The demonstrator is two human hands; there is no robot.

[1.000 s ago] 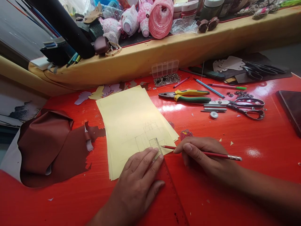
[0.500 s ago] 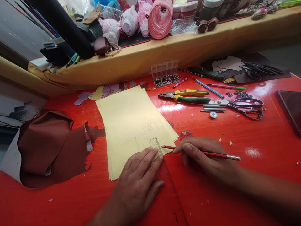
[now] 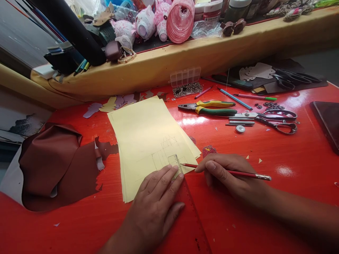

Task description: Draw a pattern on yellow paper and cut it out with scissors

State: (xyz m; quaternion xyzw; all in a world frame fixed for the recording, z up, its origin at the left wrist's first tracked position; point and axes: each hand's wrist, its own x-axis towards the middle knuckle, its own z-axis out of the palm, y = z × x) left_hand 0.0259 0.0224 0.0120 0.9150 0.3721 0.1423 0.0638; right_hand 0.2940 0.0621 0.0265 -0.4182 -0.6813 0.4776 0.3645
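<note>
A: What comes nearest?

B: The left hand (image 3: 159, 203), over the near edge of the yellow paper (image 3: 140, 130). It lies flat, 4 fingers outstretched and thumb apart. Its fingertips rest on the clear ruler (image 3: 192, 208), which runs from the paper's near right part out onto the red table (image 3: 227, 231).

A: And the right hand (image 3: 233, 176)?

B: Just right of the paper, fingers clamped around the red pencil (image 3: 246, 174). The point reaches over the paper, beside the ruler's edge (whether it touches down, I cannot tell).

A: Farther out?

B: Left of the paper, folded brown material (image 3: 69, 165). Right of its far half, pliers (image 3: 206, 107) and scissors (image 3: 275, 118); off its far right corner, a clear compartment box (image 3: 185, 77).
</note>
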